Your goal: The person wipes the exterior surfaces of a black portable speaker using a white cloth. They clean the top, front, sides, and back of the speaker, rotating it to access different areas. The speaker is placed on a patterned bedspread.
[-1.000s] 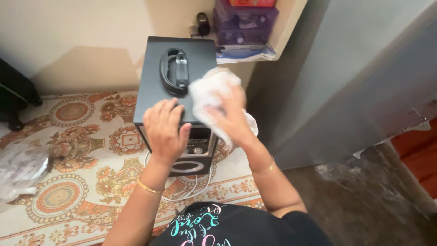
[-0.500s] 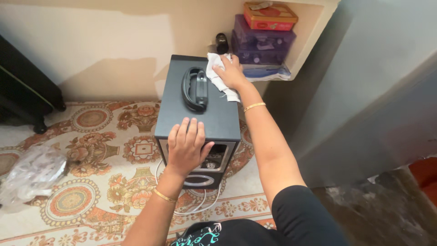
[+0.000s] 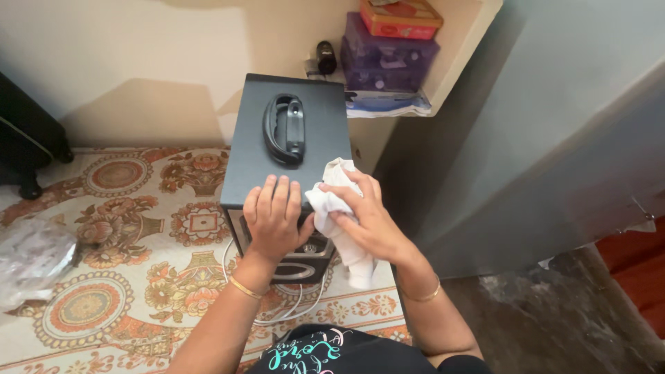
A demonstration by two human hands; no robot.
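Right hand (image 3: 370, 225) gripping white cloth (image 3: 337, 208), now back from far corner to speaker (image 3: 291, 131) front edge; left hand (image 3: 273, 221) pressing flat, steadying

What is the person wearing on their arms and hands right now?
Both forearms are bare, with no gloves or rings that I can make out. The left hand has a thin gold bangle at the wrist; the right hand has a similar gold bangle. A black top with turquoise and pink lettering shows below.
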